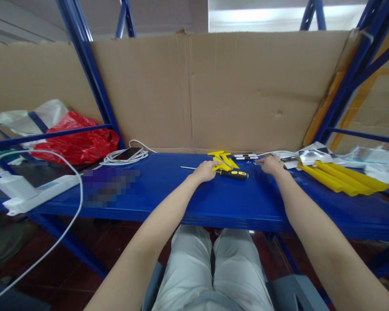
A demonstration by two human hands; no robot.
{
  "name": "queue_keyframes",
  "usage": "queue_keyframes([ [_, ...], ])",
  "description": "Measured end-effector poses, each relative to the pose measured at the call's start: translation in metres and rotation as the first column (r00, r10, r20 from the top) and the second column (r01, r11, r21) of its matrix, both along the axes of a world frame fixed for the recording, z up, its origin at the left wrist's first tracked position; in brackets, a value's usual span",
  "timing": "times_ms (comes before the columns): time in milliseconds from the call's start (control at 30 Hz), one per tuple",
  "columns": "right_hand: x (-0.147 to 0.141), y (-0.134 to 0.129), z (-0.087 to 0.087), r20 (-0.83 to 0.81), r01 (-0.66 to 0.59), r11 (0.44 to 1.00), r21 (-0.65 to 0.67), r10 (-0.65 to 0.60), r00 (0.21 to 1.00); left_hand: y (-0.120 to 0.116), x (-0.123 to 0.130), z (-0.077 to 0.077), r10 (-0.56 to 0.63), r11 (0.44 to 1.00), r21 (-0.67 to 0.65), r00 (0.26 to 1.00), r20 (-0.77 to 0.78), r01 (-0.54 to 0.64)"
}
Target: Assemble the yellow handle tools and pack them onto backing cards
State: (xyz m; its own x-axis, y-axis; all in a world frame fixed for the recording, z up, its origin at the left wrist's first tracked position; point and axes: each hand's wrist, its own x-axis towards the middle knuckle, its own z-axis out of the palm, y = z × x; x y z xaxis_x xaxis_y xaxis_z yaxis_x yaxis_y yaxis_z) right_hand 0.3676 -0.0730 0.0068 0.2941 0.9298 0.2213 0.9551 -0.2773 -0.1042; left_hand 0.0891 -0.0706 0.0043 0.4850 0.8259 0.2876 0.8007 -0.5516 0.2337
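My left hand (pixel 205 172) is closed at the near left side of some yellow plastic pieces (pixel 225 160), its fingertips on one of them. Beneath that hand runs the shaft of a screwdriver (pixel 235 174), whose black and yellow handle lies to the right and whose tip points left. My right hand (pixel 270 164) rests on the table with its fingers drawn together beside a few tiny metal bits (pixel 253 163), perhaps screws. Whatever sits between those fingertips is too small to make out.
Yellow tubes (pixel 343 177) and plastic packets (pixel 316 153) lie on the blue table (pixel 168 198) at right. To the left are a phone (pixel 128 153) on a coiled white cable, a power strip (pixel 45 192) and a red bag (pixel 81 138). Cardboard (pixel 142 95) stands behind.
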Motion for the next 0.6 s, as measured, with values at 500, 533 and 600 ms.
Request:
queue_keyframes([
  [500, -0.013, 0.023, -0.026, -0.002, -0.126, 0.990, -0.070, 0.126, 0.992, -0.002, 0.000, 0.000, -0.013, 1.000, 0.010, 1.000, -0.022, 0.013],
  [533, -0.013, 0.025, -0.027, 0.000, -0.132, 0.989, -0.062, 0.132, 0.991, -0.002, 0.000, 0.000, -0.012, 1.000, 0.011, 1.000, -0.023, 0.012],
  [600, -0.012, 0.027, -0.029, 0.010, -0.141, 0.989, -0.045, 0.142, 0.990, -0.003, 0.000, 0.000, -0.011, 1.000, 0.012, 1.000, -0.023, 0.012],
])
